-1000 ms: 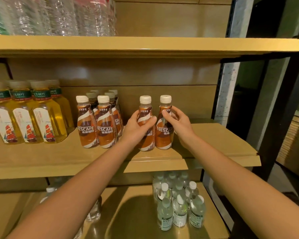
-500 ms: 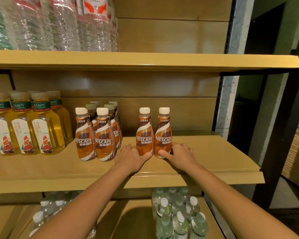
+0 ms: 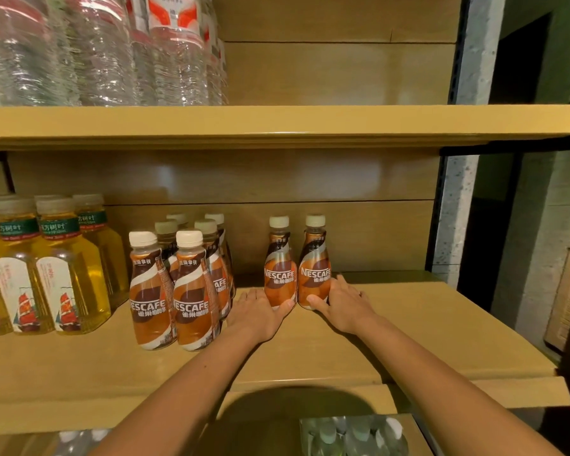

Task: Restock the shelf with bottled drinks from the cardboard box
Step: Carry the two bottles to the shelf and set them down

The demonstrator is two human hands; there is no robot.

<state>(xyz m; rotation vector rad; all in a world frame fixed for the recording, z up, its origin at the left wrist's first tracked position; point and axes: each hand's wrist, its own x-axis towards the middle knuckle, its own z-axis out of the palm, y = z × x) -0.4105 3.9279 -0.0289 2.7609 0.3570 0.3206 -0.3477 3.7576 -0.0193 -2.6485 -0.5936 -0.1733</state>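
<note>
Two brown Nescafe coffee bottles with white caps stand upright side by side on the middle shelf point(image 3: 408, 324), the left bottle point(image 3: 279, 268) and the right bottle point(image 3: 316, 264) touching each other. My left hand point(image 3: 257, 311) lies flat on the shelf at the left bottle's base, its thumb against the bottle's front. My right hand point(image 3: 346, 307) lies the same way at the right bottle's base, thumb on its lower front. The fingers of both hands are straight. No cardboard box is in view.
Several more Nescafe bottles point(image 3: 175, 284) stand in rows just left of my left hand, with yellow tea bottles point(image 3: 56, 268) further left. Large water bottles point(image 3: 112, 51) fill the top shelf. Small water bottles point(image 3: 352, 436) sit on the shelf below.
My hands let go of the two bottles' bodies and dropped to their bases. The pair now stands further back on the shelf. My view has moved closer and tilted up.
</note>
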